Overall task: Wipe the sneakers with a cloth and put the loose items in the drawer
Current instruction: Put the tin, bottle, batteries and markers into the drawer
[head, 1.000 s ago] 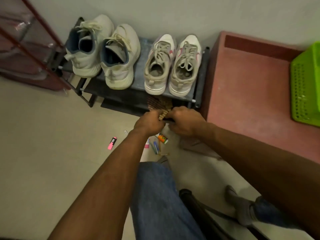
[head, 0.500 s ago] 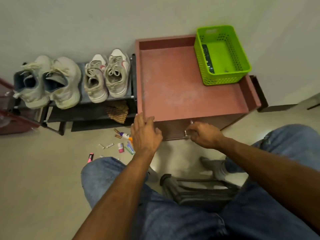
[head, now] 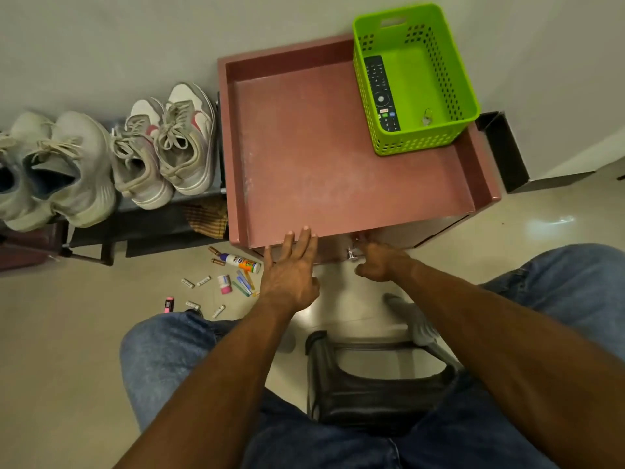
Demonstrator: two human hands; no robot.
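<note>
Two pairs of pale sneakers (head: 162, 147) stand on a low dark shoe rack (head: 142, 228) at the left. A brown checked cloth (head: 208, 218) lies on the rack's lower shelf. Loose items (head: 233, 272) are scattered on the floor: a glue bottle, batteries, pens and a pink highlighter. My left hand (head: 291, 269) rests with straight fingers against the front edge of the reddish cabinet (head: 338, 164). My right hand (head: 380, 262) grips the metal drawer handle (head: 353, 253) on the cabinet's front. The drawer front itself is mostly hidden below the top.
A green plastic basket (head: 439, 137) holding a remote control stands on the cabinet's back right corner. A dark stool (head: 378, 377) sits between my knees. A dark frame (head: 504, 154) stands by the wall at the right.
Both hands left the cloth on the rack and moved right to the cabinet. My right hand took hold of the drawer handle; my left hand's fingers reached the cabinet's front edge.
</note>
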